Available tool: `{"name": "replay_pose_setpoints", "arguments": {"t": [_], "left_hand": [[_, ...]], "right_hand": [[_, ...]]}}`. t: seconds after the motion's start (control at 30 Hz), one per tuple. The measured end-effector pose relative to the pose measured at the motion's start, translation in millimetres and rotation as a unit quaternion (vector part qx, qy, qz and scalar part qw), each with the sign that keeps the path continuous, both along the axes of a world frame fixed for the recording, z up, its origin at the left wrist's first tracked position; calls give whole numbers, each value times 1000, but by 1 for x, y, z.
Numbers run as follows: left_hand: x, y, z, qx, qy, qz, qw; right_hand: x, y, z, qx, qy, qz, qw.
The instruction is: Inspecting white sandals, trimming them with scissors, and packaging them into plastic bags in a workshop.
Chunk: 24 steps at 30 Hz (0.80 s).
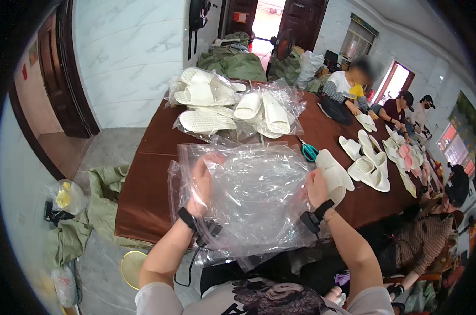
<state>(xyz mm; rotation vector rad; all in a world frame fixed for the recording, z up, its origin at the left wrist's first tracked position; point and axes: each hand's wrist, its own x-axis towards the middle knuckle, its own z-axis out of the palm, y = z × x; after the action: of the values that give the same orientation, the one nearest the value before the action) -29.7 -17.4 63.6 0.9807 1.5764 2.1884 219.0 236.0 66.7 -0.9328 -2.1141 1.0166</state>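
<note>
Clear plastic bags (254, 194) lie in a loose, shiny stack across the table edge in front of me. My left hand (202, 176) is at the left side of the top bag, its fingers bent and partly veiled by the film. At the opposite side, my right hand (316, 187) has curled fingers closed on the bag's edge. Just beyond that hand, and partly behind it, lies a pair of white slippers (334, 173). Scissors with teal handles (309, 152) rest beside the far right corner of the bags. Glare on the plastic blurs my fingertips.
White slippers in clear bags (212, 97) are heaped at the table's far left. More loose white slippers (369, 165) spread along the brown tabletop (143, 202) to the right. Several people sit along the table, one handling a slipper (366, 123). Green sacks (104, 199) lie left on the floor.
</note>
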Motion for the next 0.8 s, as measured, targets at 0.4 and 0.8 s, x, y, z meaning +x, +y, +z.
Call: {"name": "replay_pose_setpoints", "arguments": {"t": [0.4, 0.8], "left_hand": [[40, -65, 212, -31, 210, 88, 973], [60, 77, -19, -267, 409, -79, 869]], "right_hand": [[-8, -17, 9, -19, -24, 24, 999], [-8, 4, 30, 164, -155, 83, 971]]}}
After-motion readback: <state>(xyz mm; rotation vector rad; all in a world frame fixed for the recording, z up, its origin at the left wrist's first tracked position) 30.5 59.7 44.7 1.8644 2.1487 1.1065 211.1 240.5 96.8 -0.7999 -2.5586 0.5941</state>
